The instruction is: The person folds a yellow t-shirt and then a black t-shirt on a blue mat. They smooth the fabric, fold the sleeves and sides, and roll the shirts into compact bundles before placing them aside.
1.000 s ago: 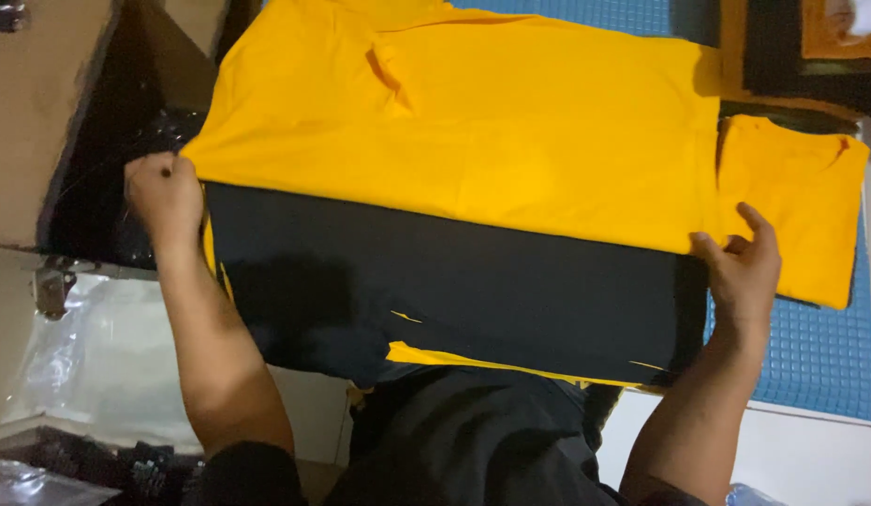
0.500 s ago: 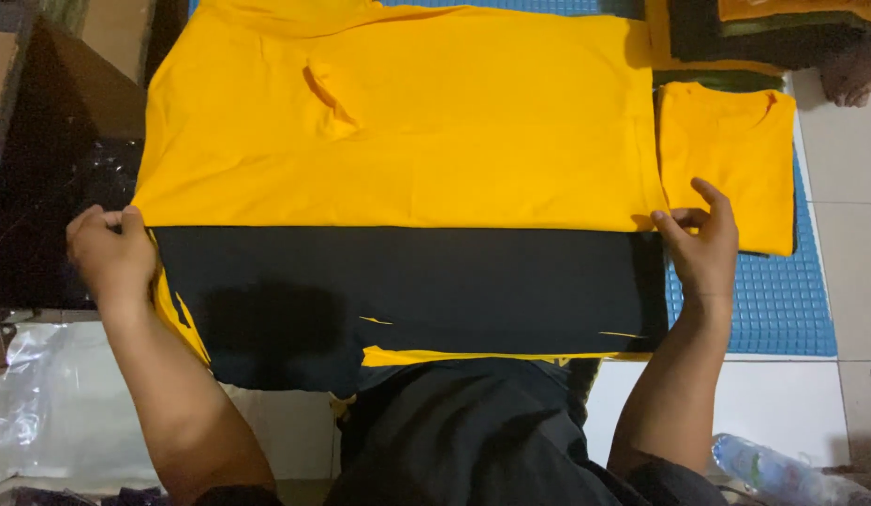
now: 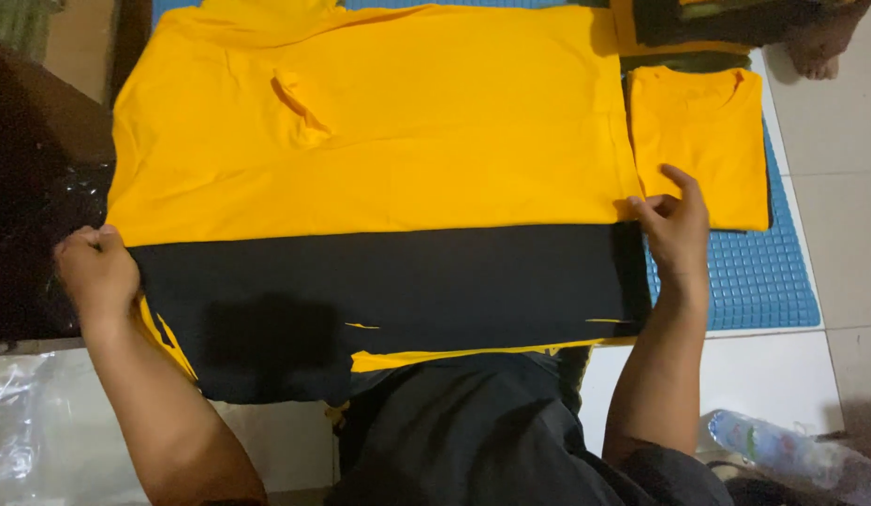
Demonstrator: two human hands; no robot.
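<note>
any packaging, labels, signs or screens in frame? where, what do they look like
Clear plastic bag: bottom left, on the floor beside the left arm, crumpled, see-through.
Plastic bottle: bottom right, lying on its side, clear; any label is too blurred to tell.
No signs or screens show.

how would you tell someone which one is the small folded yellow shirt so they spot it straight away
Start at the blue mat covering the floor, where a big yellow and black shirt lies spread out. Just past that shirt's right edge, above the right hand, lies the small folded yellow shirt. It is a neat all-yellow rectangle, far smaller than its spread neighbour and with no black band.
</note>
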